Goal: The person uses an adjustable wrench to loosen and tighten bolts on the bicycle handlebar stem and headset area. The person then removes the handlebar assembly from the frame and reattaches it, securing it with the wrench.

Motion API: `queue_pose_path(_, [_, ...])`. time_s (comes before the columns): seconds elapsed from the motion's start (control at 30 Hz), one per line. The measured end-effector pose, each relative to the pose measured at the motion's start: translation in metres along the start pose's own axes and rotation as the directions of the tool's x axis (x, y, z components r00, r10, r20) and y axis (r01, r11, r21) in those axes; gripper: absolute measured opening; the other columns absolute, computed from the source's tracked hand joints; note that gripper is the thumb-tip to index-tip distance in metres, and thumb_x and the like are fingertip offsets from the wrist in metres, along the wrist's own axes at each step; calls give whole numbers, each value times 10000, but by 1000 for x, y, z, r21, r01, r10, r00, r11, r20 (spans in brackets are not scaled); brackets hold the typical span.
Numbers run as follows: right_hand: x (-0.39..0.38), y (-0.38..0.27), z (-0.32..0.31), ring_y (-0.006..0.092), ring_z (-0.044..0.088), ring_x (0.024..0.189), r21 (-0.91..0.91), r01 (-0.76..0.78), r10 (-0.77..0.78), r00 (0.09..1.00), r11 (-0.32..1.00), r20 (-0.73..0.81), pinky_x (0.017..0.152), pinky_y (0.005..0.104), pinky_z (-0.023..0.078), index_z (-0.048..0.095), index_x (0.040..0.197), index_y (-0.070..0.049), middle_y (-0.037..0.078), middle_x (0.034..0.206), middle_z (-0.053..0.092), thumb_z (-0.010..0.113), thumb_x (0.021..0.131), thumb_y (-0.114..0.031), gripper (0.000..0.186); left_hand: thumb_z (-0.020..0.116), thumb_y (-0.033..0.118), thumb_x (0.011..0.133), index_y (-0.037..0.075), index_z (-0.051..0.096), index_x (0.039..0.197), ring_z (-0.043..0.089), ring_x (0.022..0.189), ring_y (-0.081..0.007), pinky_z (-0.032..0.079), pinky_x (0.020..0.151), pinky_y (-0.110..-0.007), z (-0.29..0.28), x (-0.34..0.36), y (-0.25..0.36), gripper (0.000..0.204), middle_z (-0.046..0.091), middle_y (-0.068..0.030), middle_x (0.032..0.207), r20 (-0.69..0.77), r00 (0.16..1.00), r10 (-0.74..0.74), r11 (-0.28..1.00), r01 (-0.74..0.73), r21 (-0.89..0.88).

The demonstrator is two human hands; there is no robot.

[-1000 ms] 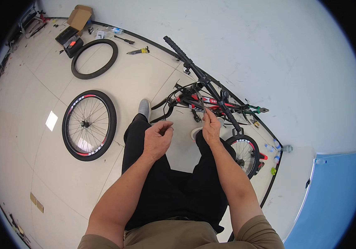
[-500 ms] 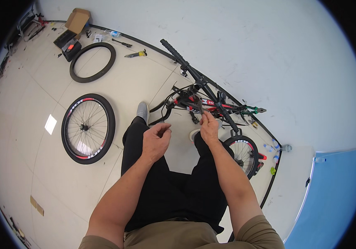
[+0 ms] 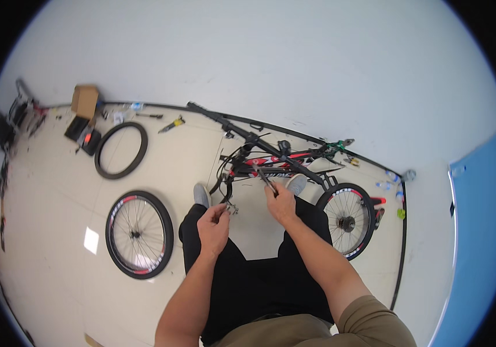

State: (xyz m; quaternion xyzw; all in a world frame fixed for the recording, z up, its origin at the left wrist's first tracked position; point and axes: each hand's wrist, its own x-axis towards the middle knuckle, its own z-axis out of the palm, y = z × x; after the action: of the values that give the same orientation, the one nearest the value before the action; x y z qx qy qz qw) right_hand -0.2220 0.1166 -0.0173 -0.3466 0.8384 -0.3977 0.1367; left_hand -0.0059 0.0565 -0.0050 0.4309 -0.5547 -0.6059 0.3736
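My left hand (image 3: 213, 230) pinches a small part I cannot make out; a small metal fitting (image 3: 232, 209) shows beside its fingertips, near the lower end of the black fork. My right hand (image 3: 281, 205) grips a slender metal tool (image 3: 264, 178) angled up toward the bicycle frame (image 3: 283, 156). The red, white and black frame lies by the wall beyond my feet, with its handlebar (image 3: 221, 119) and dark cables across it.
A spoked wheel (image 3: 135, 233) lies left; another (image 3: 346, 222) lies right. Behind are a bare tyre (image 3: 122, 150), cardboard box (image 3: 86, 98), black case (image 3: 90, 141), yellow-handled tool (image 3: 171, 125) and green-handled tool (image 3: 340, 146). Bottles (image 3: 391, 179) stand by a blue panel (image 3: 479, 225).
My view has tilted up, so the bicycle and floor items sit lower in the picture. My right hand still holds the tool; the small fitting beside my left hand shows more clearly.
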Motion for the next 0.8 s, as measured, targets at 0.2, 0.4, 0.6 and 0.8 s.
queue_pose_path(0.2, [-44,54,-5,160,635,689,401,-319,320,945,859,68,647,331,492,725,932,10,80,733,678,713,845,-213,239,633,30,934,-42,686,1112,645,800,-85,513,741,-232,4,-1,-6,199,719,-50,909,41,999,-14,1000,15,-16])
queue_pose_path(0.4, [0,45,-36,208,684,797,546,-193,401,868,816,-293,761,335,523,748,1043,-16,120,878,740,638,890,-150,231,609,18,940,-53,671,1132,633,750,-110,520,683,-245,-1,-4,10,214,710,-82,922,60,998,-3,999,0,53])
queue_pose_path(0.6, [51,93,-68,297,665,1055,412,-24,286,756,911,-589,963,368,477,730,1081,-14,174,1068,715,470,843,38,357,621,15,939,-49,681,1113,628,770,-103,516,719,-245,-7,-5,-5,194,705,-67,915,106,993,61,987,-75,139])
queue_pose_path(0.8, [58,113,-62,290,669,1079,566,-152,407,840,810,-357,971,346,473,725,1088,22,179,1099,720,448,773,67,422,656,45,936,-44,696,1100,613,760,-83,508,719,-232,-2,-8,-7,191,697,-32,876,176,979,100,948,-148,283])
